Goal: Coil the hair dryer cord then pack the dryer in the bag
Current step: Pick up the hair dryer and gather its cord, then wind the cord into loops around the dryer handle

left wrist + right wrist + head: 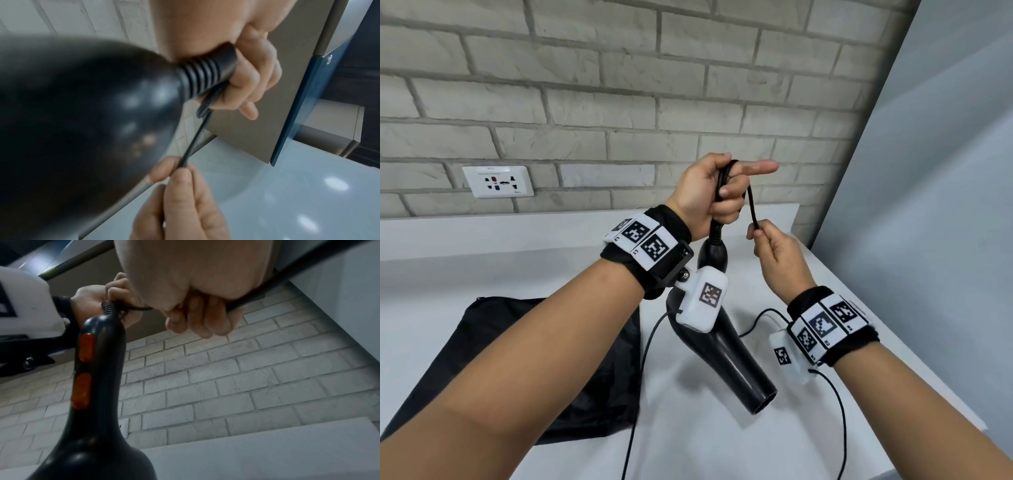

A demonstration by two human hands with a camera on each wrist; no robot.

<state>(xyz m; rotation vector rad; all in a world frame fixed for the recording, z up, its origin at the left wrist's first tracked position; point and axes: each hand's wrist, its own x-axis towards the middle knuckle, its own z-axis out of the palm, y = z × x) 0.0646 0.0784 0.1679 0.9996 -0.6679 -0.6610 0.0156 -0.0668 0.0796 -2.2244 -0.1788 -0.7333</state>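
The black hair dryer (pixel 726 353) hangs in the air under the left hand (pixel 709 195), above the white counter (pixel 722 445). Its handle end is up at the hand and its round nozzle points down toward the person. Two orange buttons (pixel 83 369) sit on the handle.

The cord (pixel 751 205) comes out of the ribbed end of the handle, right at the bottom of the left fist. The left hand has its fingers curled tight around loops of the cord, with one finger sticking straight out. From the top of that fist, the cord drops down on the right side to the right hand (pixel 779 253), which sits just beside and a bit lower. The right hand pinches the cord between thumb and fingertips (pixel 180 181). How much cord is left past the pinch cannot be seen.

Down under the left arm, a black bag (pixel 599 383) lies flat on the counter, well below the grip. Behind both hands is a grey brick wall (pixel 619 85), with a white wall socket (pixel 498 181) far off to the left of the left hand.
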